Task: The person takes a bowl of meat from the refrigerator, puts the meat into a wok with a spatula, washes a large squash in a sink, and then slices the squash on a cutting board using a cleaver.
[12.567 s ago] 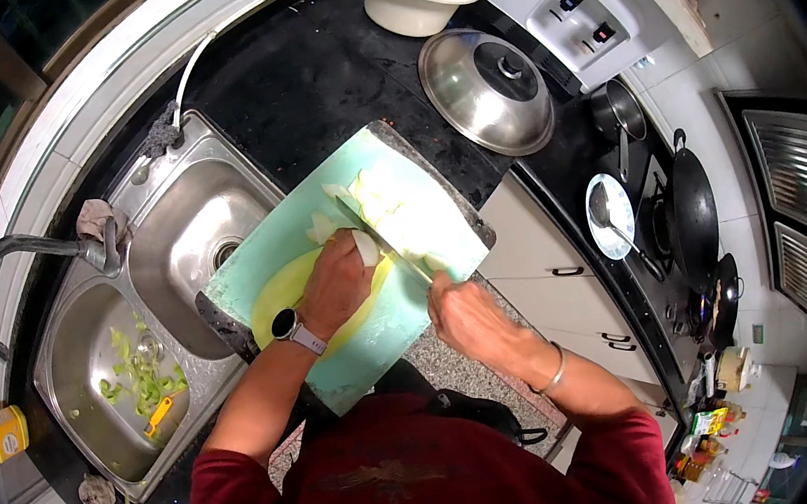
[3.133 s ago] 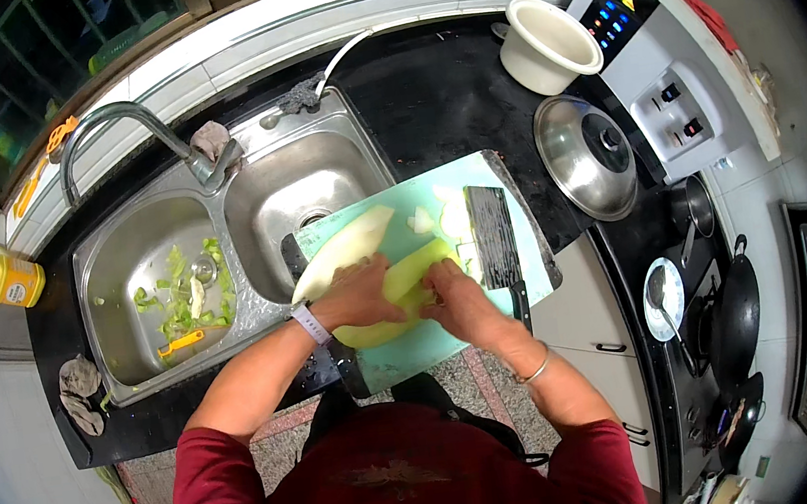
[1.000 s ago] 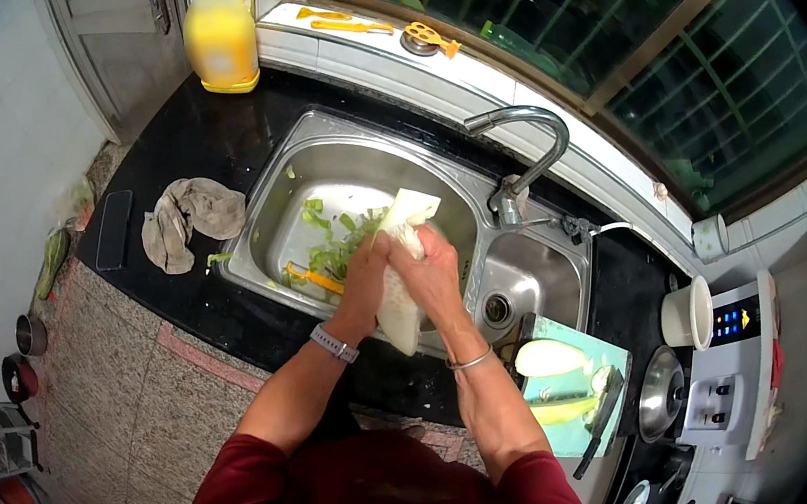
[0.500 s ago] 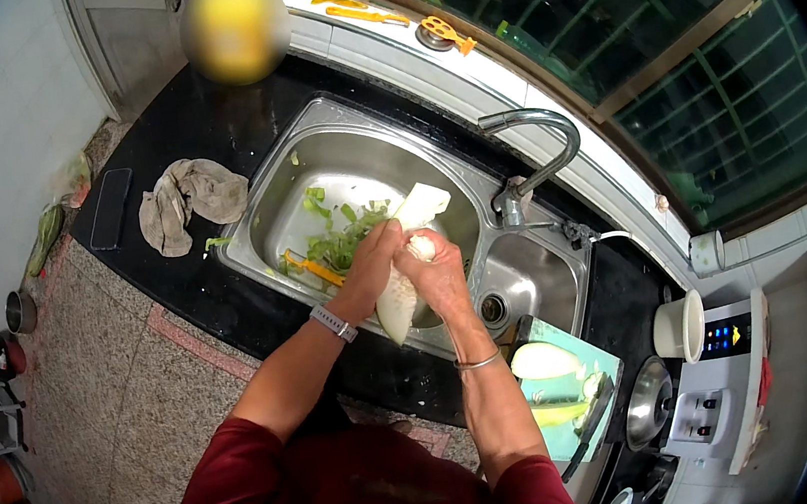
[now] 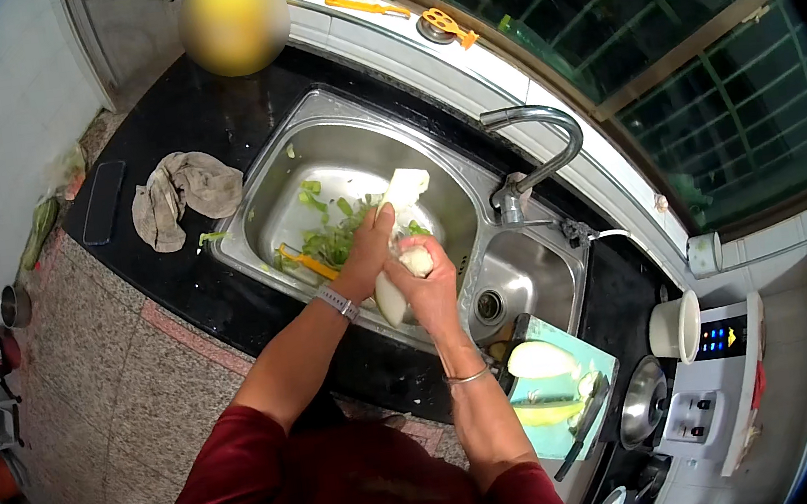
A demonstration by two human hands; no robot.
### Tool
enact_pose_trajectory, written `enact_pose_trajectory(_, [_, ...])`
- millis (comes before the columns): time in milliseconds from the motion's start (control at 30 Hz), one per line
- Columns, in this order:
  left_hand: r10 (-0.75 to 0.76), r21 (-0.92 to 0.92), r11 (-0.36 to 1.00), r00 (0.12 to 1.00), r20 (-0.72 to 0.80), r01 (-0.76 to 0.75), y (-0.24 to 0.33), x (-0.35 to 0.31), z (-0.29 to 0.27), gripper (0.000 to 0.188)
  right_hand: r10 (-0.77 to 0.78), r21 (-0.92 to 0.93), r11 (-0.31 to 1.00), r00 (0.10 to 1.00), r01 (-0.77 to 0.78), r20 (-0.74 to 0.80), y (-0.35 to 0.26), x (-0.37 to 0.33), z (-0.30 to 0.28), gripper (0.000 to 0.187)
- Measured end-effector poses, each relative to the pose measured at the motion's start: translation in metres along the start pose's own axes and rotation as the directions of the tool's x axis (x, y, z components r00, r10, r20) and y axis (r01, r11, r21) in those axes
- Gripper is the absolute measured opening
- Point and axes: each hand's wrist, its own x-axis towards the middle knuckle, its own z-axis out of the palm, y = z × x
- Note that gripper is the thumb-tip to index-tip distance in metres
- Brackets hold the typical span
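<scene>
Over the large sink basin, a long piece of peeled, pale green-white gourd (image 5: 406, 189) is gripped in my left hand (image 5: 365, 254). Its lower end comes out below my fingers, beside the right hand. My right hand (image 5: 432, 295) is closed around a clump of white, spongy pulp (image 5: 416, 262), held against the gourd. Some of its fingertips are hidden. Under my hands, green peelings (image 5: 333, 236) lie scattered over the basin floor. An orange-handled peeler (image 5: 308, 262) rests among them near my left wrist.
A steel sink (image 5: 264, 183) with a small second basin and a curved faucet (image 5: 565, 131) is set in the black counter. To the right, a green cutting board (image 5: 558, 443) bears gourd pieces and a knife (image 5: 583, 428). A grey rag (image 5: 183, 198) and phone (image 5: 104, 204) lie left.
The gourd's upper end has shifted slightly left and down in view, and its lower end has drawn up toward my hands. Both hands keep their grip.
</scene>
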Motion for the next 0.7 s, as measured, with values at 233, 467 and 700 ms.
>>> enact_pose_trajectory(233, [-0.031, 0.015, 0.999, 0.997, -0.070, 0.033, 0.005, 0.006, 0.007, 0.045, -0.026, 0.009, 1.000, 0.984, 0.028, -0.178, 0.011, 0.005, 0.011, 0.042])
enact_pose_trajectory(467, [-0.185, -0.228, 0.962, 0.972, -0.146, 0.149, 0.020, 0.010, 0.016, 0.037, -0.095, 0.023, 0.993, 0.916, 0.112, -0.389, 0.008, 0.003, 0.014, 0.038])
enact_pose_trajectory(700, [-0.181, -0.303, 0.938, 0.983, -0.011, 0.169, 0.038, 0.003, 0.025, 0.033, -0.144, -0.009, 0.987, 0.868, 0.159, -0.476, 0.005, 0.019, 0.001, 0.036])
